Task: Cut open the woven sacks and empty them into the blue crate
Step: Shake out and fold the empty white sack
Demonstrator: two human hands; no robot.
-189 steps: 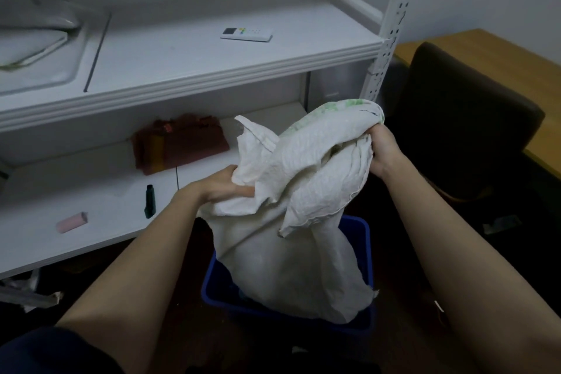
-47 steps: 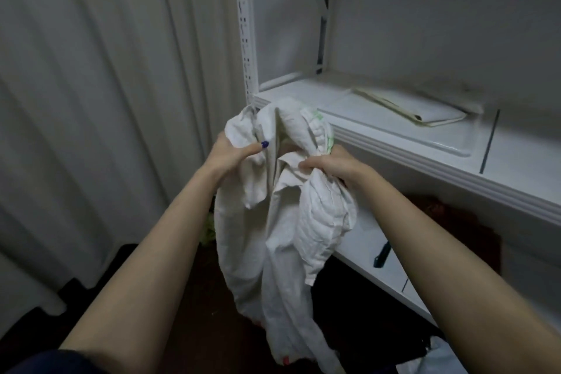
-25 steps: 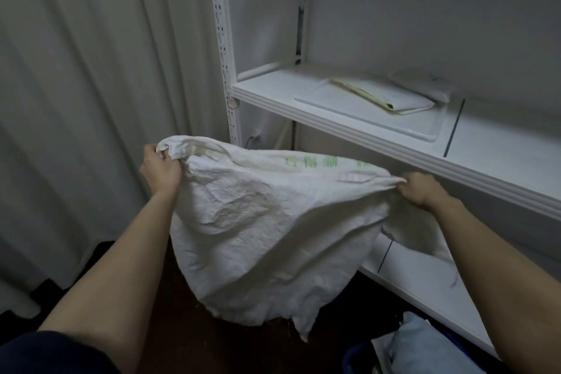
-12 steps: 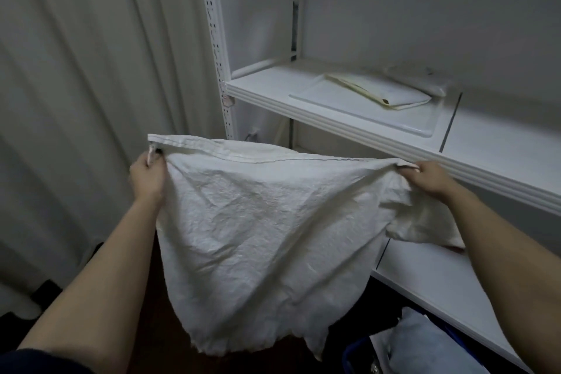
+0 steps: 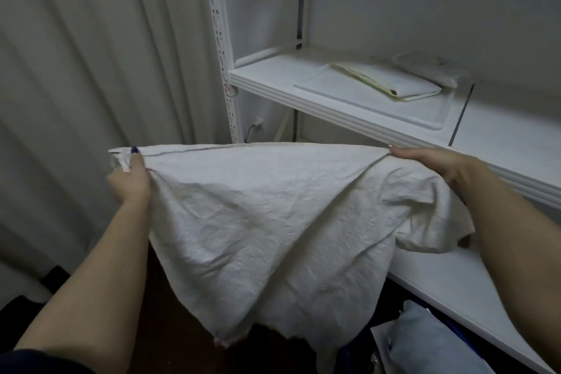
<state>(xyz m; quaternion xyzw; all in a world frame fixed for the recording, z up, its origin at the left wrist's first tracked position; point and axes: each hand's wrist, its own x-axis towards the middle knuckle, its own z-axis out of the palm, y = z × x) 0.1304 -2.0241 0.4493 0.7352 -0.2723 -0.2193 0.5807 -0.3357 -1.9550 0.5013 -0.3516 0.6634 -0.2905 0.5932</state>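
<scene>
A white woven sack point(image 5: 273, 222), limp and crumpled, hangs spread out between my hands in front of the shelving. My left hand point(image 5: 130, 179) grips its top left corner. My right hand point(image 5: 434, 164) pinches the top right corner, and a loose flap of the sack droops below my right wrist. The sack's frayed lower edge hangs above the dark floor. At the bottom right, a sliver of the blue crate point(image 5: 455, 326) shows, with pale bagged contents point(image 5: 425, 343) lying in it. Most of the crate is out of frame.
A white metal shelving unit point(image 5: 349, 112) stands to the right; its upper shelf holds a clear tray point(image 5: 425, 121) with folded pale sacks point(image 5: 391, 82). A lower shelf board point(image 5: 455, 288) runs behind the sack. Pale curtains point(image 5: 76, 70) hang on the left.
The bunched sack has been pulled open and stretched flat between my hands. Since half a second ago it has tilted a little, the right corner staying near the shelf edge.
</scene>
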